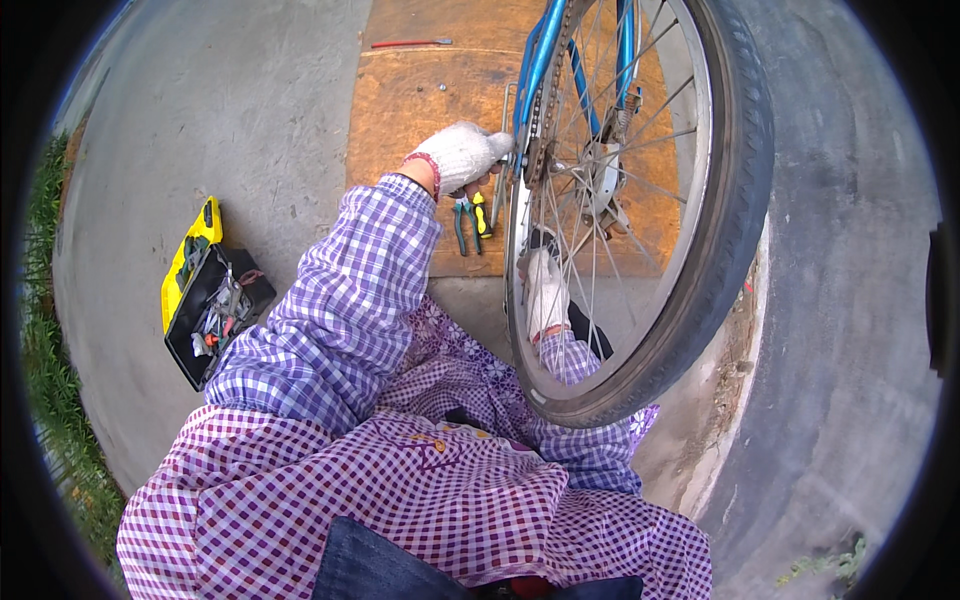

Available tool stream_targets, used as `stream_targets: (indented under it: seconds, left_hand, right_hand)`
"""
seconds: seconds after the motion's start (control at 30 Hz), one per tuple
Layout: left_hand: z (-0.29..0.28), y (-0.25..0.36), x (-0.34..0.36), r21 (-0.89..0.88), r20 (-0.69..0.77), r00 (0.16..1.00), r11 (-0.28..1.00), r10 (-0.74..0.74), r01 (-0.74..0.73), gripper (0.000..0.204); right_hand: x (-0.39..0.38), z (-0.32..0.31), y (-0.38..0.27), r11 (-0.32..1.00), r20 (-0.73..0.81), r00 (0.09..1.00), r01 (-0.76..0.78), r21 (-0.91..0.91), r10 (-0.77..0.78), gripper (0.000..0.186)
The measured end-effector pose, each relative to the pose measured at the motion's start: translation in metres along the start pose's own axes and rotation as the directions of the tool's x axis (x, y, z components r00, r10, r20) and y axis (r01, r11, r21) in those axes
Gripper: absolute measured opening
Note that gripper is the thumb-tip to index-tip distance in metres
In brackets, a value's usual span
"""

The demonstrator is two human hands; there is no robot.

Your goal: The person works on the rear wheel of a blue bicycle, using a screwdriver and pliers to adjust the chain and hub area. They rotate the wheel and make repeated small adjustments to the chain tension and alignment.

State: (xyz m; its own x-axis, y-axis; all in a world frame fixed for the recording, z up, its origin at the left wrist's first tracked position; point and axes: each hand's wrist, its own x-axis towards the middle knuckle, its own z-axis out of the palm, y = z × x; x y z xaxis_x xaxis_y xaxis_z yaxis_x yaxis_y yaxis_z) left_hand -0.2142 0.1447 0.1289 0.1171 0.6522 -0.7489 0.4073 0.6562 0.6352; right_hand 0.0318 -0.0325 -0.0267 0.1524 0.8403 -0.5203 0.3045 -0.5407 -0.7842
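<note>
A bicycle's wheel, with a dark tire (738, 200), silvery rim and spokes, stands tilted in front of me. It is joined to a blue frame (541, 60), and a chain (548, 85) runs on its left side. My left hand (462, 156), in a white knit glove, is closed at the left side of the hub area; what its fingers grip is hidden. Seen through the spokes, my right hand (546, 290), also in a white glove, is low inside the wheel's outline. Its fingers look bent near the left rim, around something dark that I cannot make out.
Green-handled pliers (466, 225) and a yellow-and-black tool (482, 215) lie on the brown board (420, 120) below my left hand. A red-handled screwdriver (411, 43) lies farther off. At left, an open black-and-yellow toolbox (190, 345) holds several tools. A curb edge (735, 420) runs at right.
</note>
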Motion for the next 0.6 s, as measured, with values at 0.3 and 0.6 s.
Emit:
stream_targets:
  seconds: [0.3, 0.6]
  left_hand:
    - [0.002, -0.014, 0.008, 0.128, -0.122, 0.905, 0.911, 0.407, -0.392, 0.038]
    - [0.003, -0.004, 0.011, -0.042, -0.011, 0.989, 0.988, 0.146, -0.146, 0.046]
  right_hand:
    - [-0.006, -0.004, -0.022, 0.992, 0.039, 0.995, -0.097, 0.081, 0.094, 0.054]
    - [-0.009, -0.002, -0.039, 0.969, 0.059, 0.988, -0.152, 0.196, 0.143, 0.055]
